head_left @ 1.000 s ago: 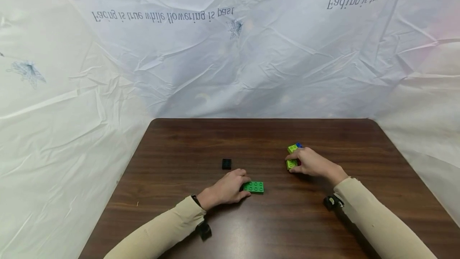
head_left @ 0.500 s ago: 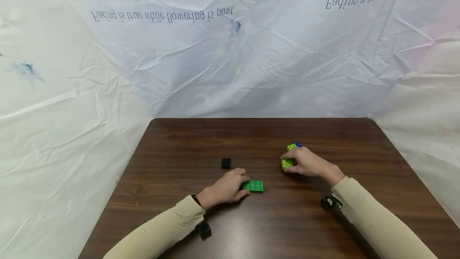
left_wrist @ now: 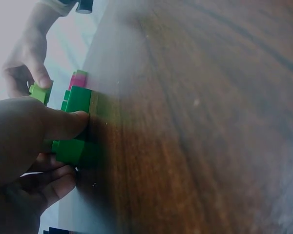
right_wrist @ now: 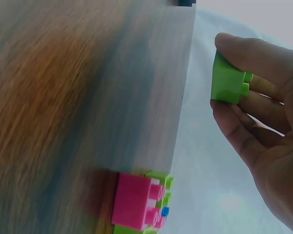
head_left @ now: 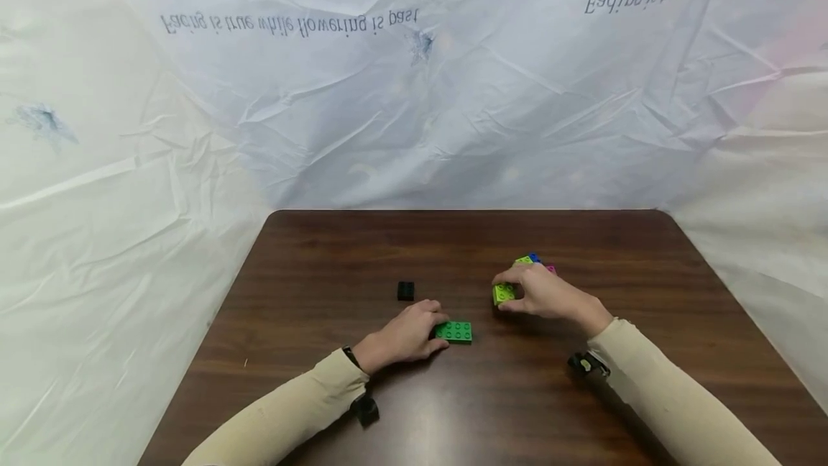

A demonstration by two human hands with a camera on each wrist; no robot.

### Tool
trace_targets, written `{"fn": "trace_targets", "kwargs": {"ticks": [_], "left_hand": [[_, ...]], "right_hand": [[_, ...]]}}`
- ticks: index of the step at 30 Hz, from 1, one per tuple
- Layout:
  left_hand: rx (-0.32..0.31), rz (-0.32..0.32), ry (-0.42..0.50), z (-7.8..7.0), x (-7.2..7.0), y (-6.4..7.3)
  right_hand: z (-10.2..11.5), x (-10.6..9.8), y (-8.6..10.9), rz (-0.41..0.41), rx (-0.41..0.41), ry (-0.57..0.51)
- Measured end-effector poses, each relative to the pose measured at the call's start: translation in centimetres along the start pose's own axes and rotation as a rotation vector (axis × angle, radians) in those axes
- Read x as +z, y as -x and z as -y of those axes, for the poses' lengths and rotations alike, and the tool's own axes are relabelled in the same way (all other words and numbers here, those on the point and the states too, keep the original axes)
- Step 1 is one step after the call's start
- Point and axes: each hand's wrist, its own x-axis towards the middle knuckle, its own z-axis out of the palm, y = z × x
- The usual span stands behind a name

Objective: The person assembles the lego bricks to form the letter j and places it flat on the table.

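Lime brick (head_left: 502, 295), studs up, neared crosswise green brick (head_left: 458, 332).

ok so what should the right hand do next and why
I'd probably carry the lime brick over the green brick: the right hand pinches it clear of the table, and the left hand holds the green one with its studs facing up.

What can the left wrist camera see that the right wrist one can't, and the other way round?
Only the left wrist view: the left hand holding the green brick, and part of the right sleeve.

Only the right wrist view: a small blue bit beside the pink brick.

Both: the right hand pinching a lime brick, the pink brick and the brown tabletop.
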Motion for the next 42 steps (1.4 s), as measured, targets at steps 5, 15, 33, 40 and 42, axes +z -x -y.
{"fn": "trace_targets", "kwargs": {"ticks": [5, 15, 33, 40, 42], "left_hand": [[0.004, -0.002, -0.002, 0.0, 0.0, 0.0], [0.007, -0.011, -0.018, 0.4, 0.0, -0.2], [-0.003, 0.007, -0.015, 0.1, -0.2, -0.1], [-0.002, 0.010, -0.024, 0.2, 0.0, -0.1], [0.001, 0.002, -0.024, 0.2, 0.0, -0.2]], "right_hand": [[0.4, 0.2, -0.3, 0.004, -0.037, -0.028], [1.4, 0.2, -0.6, -0.004, -0.080, -0.059], [2.4, 1.0, -0.7, 0.021, -0.081, -0.091], [2.8, 1.5, -0.7, 0.044, -0.104, -0.093], [2.9, 1.6, -0.8, 0.051, -0.107, -0.095]]}}
